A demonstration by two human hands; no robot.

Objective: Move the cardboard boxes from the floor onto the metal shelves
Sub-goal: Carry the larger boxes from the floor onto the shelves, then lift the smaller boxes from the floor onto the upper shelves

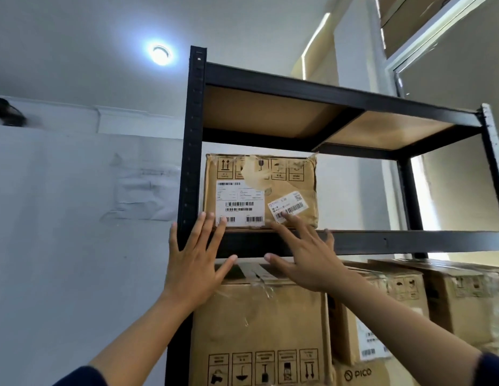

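Closest to the camera, two bare forearms in dark blue sleeves reach up and forward toward a black metal shelf unit [193, 151]. Both hands are flat with fingers spread wide, gripping nothing. On the left hand [197, 260] the fingertips touch the lower left part of the front face of a small cardboard box [259, 190], while its palm lies over the black front beam [382, 242] of that shelf. On the right hand [306, 257] the fingertips reach the lower right part of the same face, over a slanted white barcode sticker [288, 207]; the thumb points left below the beam. Whether the palms press on the beam cannot be told. That small box sits on the second shelf from the top, at its left end just beside the left upright, front face close to the shelf edge. It carries a larger white shipping label [240, 203], a row of handling symbols along the top, and crumpled clear tape. Below it, on the next shelf down, stands a large cardboard box [259, 330] with printed symbols near its bottom, and further boxes [382, 316] stand beside it to the right, one marked PICO. Above, the top shelf's brown board [270, 115] is seen from beneath. Behind is a pale wall [75, 190], and a round ceiling light [160, 55] glows overhead.
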